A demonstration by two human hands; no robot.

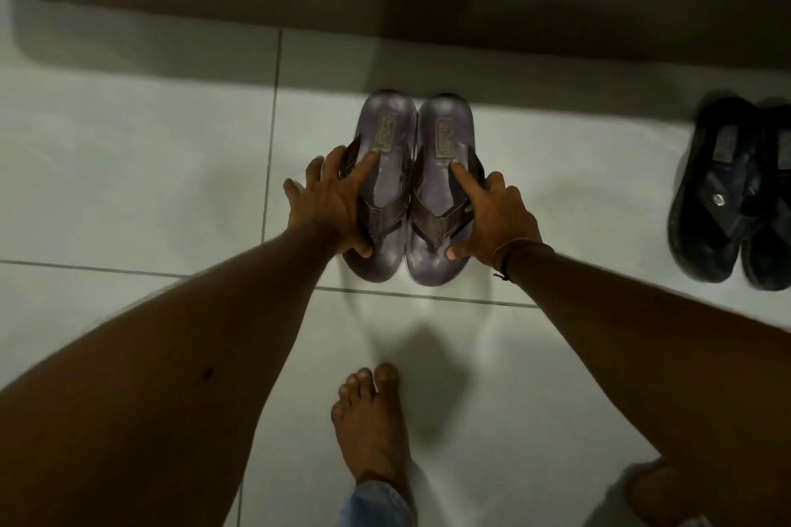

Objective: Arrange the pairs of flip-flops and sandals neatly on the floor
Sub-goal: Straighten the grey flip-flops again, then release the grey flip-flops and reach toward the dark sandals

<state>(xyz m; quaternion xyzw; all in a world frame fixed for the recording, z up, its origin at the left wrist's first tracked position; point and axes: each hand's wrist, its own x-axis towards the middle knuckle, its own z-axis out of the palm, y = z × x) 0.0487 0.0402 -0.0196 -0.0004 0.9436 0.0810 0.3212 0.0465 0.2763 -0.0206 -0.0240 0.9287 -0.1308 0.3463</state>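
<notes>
Brown, firm-soled flip-flops look light; left hand and right hand each clasp an outer edge, black sandals well right of them.

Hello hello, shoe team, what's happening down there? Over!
Left hand and right hand each pressing one brown strapped flip-flop; brown flip-flop pair side by side on white tiled floor. Black sandal pair to the right, apart. Nothing blocking.

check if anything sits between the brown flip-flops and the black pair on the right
Nothing visible does. Only bare floor lies between the brown flip-flops, held by the left hand and right hand, and the black pair.
</notes>
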